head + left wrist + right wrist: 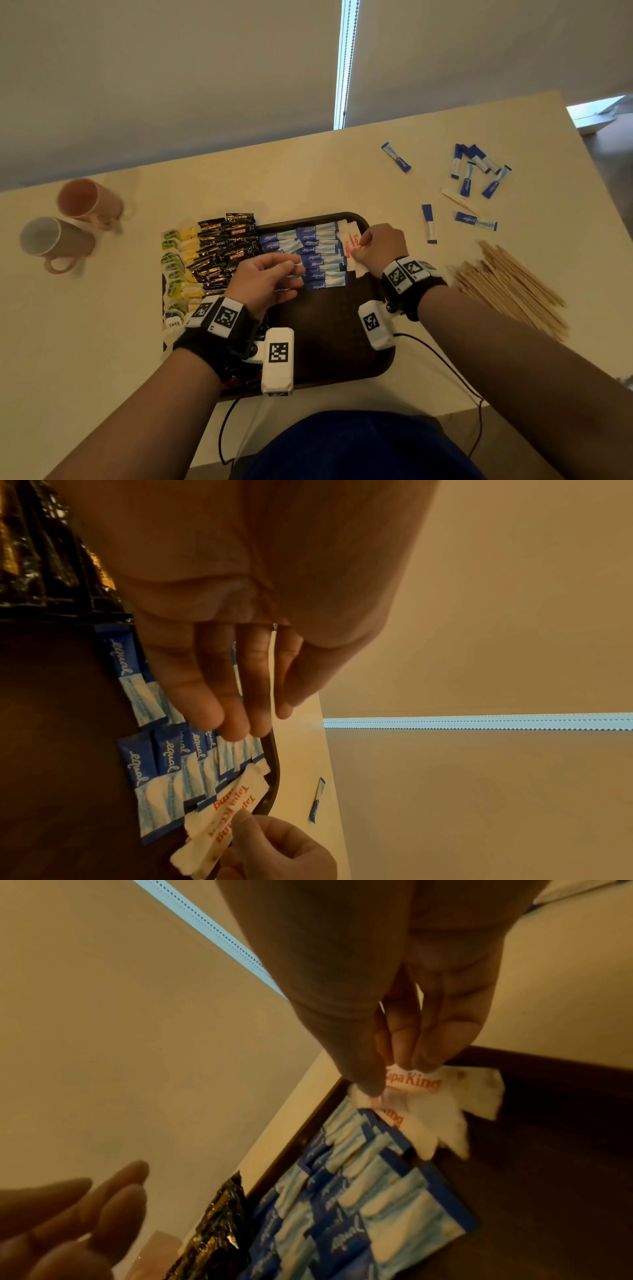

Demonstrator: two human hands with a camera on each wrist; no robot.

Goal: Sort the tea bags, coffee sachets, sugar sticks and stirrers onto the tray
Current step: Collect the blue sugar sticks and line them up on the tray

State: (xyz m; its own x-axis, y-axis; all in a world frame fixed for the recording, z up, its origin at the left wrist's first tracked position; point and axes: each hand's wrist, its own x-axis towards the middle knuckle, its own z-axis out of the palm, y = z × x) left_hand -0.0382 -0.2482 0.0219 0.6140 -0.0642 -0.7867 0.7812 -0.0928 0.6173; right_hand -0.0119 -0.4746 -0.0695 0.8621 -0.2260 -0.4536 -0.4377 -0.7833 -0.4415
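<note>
Only the head view takes in the whole table (pixel 308 171): the dark brown tray (pixel 335 329) in front of the person, loose blue sugar sticks (pixel 479 171) scattered to the far right, a heap of wooden stirrers (pixel 513 287) at the right, and two mugs (pixel 68 226) lying on their sides at the left. On the tray, yellow-green tea bags (pixel 176 270) fill the left edge, black coffee sachets (pixel 226 250) lie beside them, then overlapping rows of blue-and-white sticks (pixel 318 253). The right wrist view shows what the head view hides: the right hand (pixel 394 1031) has its grip closed on white sachets (pixel 421 1096) with orange lettering and crimped ends, thumb and fingertips pinching them at the tray's far right corner, just beside the blue rows. The left wrist view shows the left hand (pixel 240 656) with fingers straight and together, hovering above the blue sticks, holding nothing, its grip relaxed.
</note>
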